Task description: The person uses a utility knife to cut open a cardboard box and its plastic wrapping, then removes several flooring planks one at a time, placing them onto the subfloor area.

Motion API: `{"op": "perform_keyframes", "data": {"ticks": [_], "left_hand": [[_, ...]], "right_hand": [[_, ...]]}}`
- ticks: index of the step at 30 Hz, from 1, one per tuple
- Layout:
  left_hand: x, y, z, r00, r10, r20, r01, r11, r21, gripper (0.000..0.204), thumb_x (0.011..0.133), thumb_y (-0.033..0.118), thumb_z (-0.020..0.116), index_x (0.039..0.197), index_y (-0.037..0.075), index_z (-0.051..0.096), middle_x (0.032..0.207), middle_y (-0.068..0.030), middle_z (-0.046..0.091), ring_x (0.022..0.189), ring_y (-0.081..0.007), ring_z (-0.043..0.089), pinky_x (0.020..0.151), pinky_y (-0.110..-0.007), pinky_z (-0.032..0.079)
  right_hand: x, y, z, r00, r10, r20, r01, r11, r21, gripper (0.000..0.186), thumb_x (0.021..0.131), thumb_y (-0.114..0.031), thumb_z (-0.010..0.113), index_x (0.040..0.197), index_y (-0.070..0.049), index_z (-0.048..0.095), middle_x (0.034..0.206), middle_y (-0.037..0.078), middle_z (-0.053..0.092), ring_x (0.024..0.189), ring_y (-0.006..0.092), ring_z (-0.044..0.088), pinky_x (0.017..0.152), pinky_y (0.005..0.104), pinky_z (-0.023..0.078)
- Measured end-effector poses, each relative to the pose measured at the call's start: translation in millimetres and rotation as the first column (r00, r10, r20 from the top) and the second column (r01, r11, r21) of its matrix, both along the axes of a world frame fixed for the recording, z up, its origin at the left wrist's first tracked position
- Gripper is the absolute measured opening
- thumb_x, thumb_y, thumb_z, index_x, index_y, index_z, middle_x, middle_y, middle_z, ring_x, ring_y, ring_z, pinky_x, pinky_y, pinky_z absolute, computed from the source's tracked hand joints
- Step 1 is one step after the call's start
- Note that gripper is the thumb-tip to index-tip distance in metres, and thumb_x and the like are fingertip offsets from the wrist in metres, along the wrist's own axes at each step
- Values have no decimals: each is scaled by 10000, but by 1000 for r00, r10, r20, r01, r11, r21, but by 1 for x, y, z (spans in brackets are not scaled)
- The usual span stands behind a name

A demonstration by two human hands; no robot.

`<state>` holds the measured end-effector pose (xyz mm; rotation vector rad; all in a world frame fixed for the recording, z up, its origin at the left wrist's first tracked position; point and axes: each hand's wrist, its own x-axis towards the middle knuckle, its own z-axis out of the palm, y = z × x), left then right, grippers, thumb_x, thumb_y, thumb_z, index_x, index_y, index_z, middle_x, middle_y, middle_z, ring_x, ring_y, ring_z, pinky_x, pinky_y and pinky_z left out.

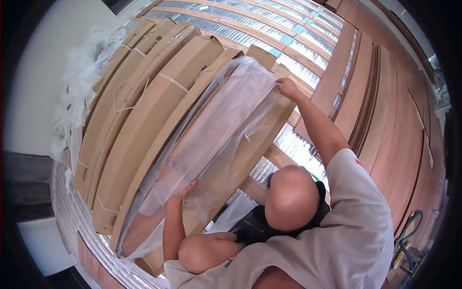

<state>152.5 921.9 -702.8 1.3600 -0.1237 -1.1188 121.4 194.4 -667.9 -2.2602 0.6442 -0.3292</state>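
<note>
Left hand and right hand seemingly grip film over planks in open carton

Cartons are lying side by side | white wrapping is bunching beside them | silver foil is showing between battens

Brightly lit pic, light source out of view. Strong glare on silver foil, approx. 1 o'clock; soft sheen on plastic wrap nr. centre. Wall betw. 9 & 10 o'clock dimmer, greyish. Fisheye distortion: planks nr. 3 o'clock bow outward; corners black, rim soft.
</note>
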Motion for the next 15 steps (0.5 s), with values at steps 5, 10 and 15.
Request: {"op": "perform_keyframes", "data": {"ticks": [5, 10, 15], "left_hand": [[5, -20, 56, 978, -141, 152, 53, 878, 476, 697, 740, 457, 751, 1215, -16, 560, 1181, -175, 618, 1108, -276, 570, 964, -394, 443], [-33, -111, 191, 489, -741, 460, 106, 574, 812, 927, 637, 409, 774, 1414, 64, 404, 1162, -219, 639, 1081, -343, 599, 988, -379, 454], [-79, -123, 241, 496, -750, 438, -3, 503, 864, 1112, 561, 359, 845, 1519, 206, 303, 1323, -317, 486, 1191, -435, 512, 978, -481, 461]], "right_hand": [[6, 49, 30, 992, -86, -87, 114, 908, 403, 329, 822, -101, 531, 1070, 27, 706, 927, 180, 711, 784, 240, 681, 681, 336, 532], [-56, 22, 43, 963, -268, 15, 247, 909, 336, 335, 834, -141, 584, 1117, 15, 674, 931, 117, 681, 792, 201, 652, 686, 348, 545], [-124, 26, 134, 953, -297, 50, 185, 707, 683, 417, 895, -290, 596, 1217, -27, 607, 1062, 106, 644, 880, 207, 639, 765, 375, 558]]}}
